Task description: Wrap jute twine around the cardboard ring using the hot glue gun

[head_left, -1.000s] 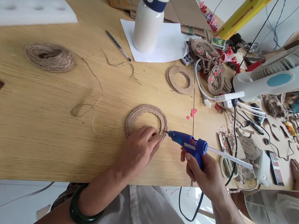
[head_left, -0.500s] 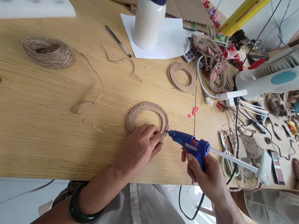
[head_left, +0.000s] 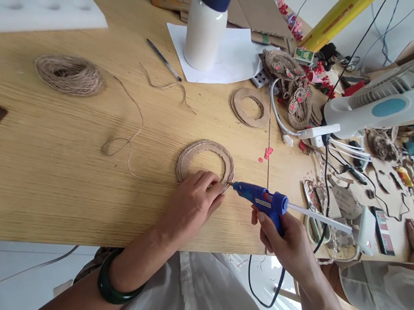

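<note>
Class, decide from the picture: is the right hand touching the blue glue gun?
Touching. The head view shows it plainly: the right hand is wrapped around the handle of the blue glue gun.

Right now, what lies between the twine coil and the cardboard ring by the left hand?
In the head view, a loose strand of twine lies on the table between the twine coil and the cardboard ring.

A wooden table (head_left: 61,186) carries a twine coil (head_left: 79,81), pen (head_left: 164,60), paper (head_left: 237,56) and cardboard rings (head_left: 228,162).
</note>
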Action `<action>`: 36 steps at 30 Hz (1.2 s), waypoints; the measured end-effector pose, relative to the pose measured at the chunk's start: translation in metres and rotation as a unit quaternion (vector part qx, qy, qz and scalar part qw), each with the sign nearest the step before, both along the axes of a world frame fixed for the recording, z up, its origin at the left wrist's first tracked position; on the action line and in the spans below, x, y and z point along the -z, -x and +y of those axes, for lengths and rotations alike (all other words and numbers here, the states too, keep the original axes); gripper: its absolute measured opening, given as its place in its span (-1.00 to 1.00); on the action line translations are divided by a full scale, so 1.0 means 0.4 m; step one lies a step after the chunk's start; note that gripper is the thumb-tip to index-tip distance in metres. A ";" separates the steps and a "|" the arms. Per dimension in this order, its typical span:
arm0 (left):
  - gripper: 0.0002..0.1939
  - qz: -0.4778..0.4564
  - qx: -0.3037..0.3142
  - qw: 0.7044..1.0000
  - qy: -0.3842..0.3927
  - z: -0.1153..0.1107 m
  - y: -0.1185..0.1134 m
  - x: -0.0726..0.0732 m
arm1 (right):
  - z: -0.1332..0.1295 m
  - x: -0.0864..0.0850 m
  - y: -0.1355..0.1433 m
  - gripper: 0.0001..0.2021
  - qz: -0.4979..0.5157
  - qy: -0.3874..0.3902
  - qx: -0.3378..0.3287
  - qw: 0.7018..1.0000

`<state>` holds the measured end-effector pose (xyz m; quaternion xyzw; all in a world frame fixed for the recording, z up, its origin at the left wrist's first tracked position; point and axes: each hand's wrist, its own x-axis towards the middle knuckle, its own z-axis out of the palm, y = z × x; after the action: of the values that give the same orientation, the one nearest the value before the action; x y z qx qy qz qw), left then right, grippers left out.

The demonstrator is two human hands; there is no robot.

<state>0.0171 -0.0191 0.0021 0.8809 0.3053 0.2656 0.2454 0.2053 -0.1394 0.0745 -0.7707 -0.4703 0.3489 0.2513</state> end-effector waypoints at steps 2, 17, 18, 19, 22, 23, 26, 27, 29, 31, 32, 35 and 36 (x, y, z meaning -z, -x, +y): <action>-0.91 0.005 -0.002 1.000 -0.008 0.000 -0.001 -0.004 | 0.004 -0.013 0.007 -0.65 0.015 -0.009 0.027 0.999; -0.85 0.108 -0.038 0.989 -0.096 0.098 -0.146 -0.053 | 0.192 0.040 -0.140 -0.70 0.268 -0.195 0.108 0.937; -0.80 0.103 -0.044 0.989 -0.096 0.108 -0.144 -0.056 | 0.198 0.043 -0.147 -0.70 0.271 -0.201 0.108 0.935; -0.76 0.092 -0.054 0.990 -0.094 0.117 -0.136 -0.059 | 0.202 0.047 -0.155 -0.70 0.274 -0.204 0.107 0.934; -0.80 0.020 -0.091 0.992 -0.081 0.135 -0.088 -0.067 | 0.212 0.060 -0.173 -0.69 0.286 -0.194 0.090 0.934; -0.83 -0.002 -0.092 0.993 -0.076 0.136 -0.069 -0.068 | 0.215 0.064 -0.178 -0.68 0.289 -0.188 0.081 0.935; -0.87 -0.034 -0.059 0.996 -0.053 0.130 -0.020 -0.063 | 0.224 0.073 -0.188 -0.69 0.294 -0.166 0.052 0.940; -0.86 -0.034 -0.045 0.997 -0.044 0.126 -0.009 -0.061 | 0.225 0.073 -0.189 -0.70 0.293 -0.160 0.042 0.942; -0.83 -0.028 -0.019 0.999 -0.031 0.119 0.005 -0.055 | 0.217 0.067 -0.188 -0.71 0.288 -0.146 0.027 0.946; -0.76 -0.020 0.000 0.999 -0.025 0.119 0.011 -0.052 | 0.197 0.054 -0.184 -0.72 0.279 -0.134 0.020 0.951; -0.72 -0.015 0.007 1.000 -0.023 0.121 0.013 -0.052 | 0.184 0.045 -0.181 -0.72 0.272 -0.127 0.017 0.954; -0.63 0.005 0.027 0.999 -0.027 0.132 0.018 -0.049 | 0.137 0.021 -0.172 -0.69 0.230 -0.092 0.005 0.969; -0.64 0.012 0.032 0.999 -0.030 0.134 0.020 -0.047 | 0.122 0.016 -0.169 -0.68 0.215 -0.078 0.002 0.973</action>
<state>0.0093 0.0346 0.0207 0.9005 0.2716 0.2556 0.2236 0.2730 -0.0904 0.0682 -0.6567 -0.4292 0.4684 0.4064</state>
